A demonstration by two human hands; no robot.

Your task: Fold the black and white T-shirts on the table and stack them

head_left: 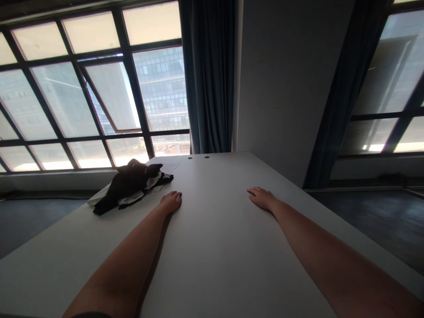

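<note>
A: Scene?

B: Long matte white table [212, 251] in front of a dark-framed window [66, 101]. Heavy blue curtain [208, 75] hangs beside the glass.

A: Hands?

B: Both bare, resting palm-down on the tabletop, well apart, fingers flat, nothing gripped. Left hand [171, 202] is nearest the cloth. Right hand [262, 198] touches only the table.

A: Cloth?

B: Crumpled black fabric heap [127, 185], soft and folded, with white fabric [99, 198] showing beneath. Sits on the table's left side, just beside the left hand, not touching. Sheet of paper [168, 165] lies behind it.
</note>
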